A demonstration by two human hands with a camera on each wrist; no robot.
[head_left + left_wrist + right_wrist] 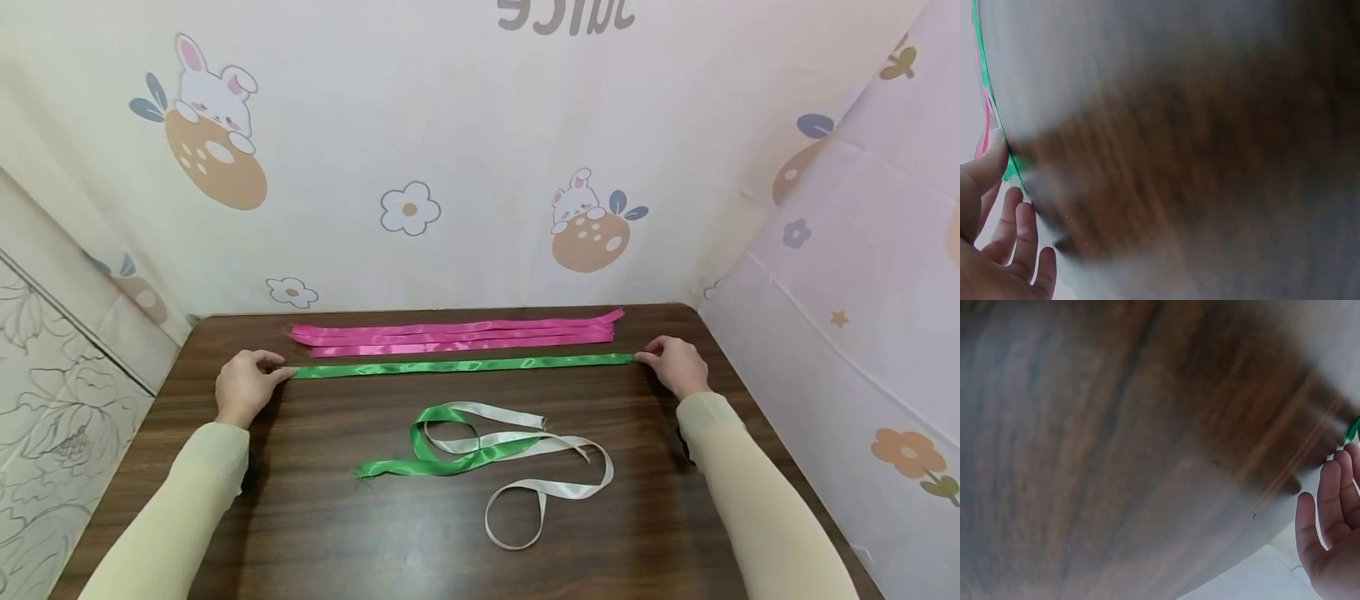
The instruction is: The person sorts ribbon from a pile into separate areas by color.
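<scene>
A green satin ribbon stretches straight from side to side over the table. My left hand pinches its left end between thumb and fingers, while the right hand pinches the opposite end. In the left wrist view the thumb lies at the ribbon's end and the other fingers spread below it. Only a sliver of the ribbon shows in the right wrist view, beside the right fingertips. Just beyond the green strip, several bright pink ribbons lie side by side, roughly parallel to it.
Nearer the front, a loose green ribbon loops over a curled white ribbon on the dark wooden table. A printed curtain with rabbits and flowers hangs behind the table's back edge, and patterned cloth borders the right side.
</scene>
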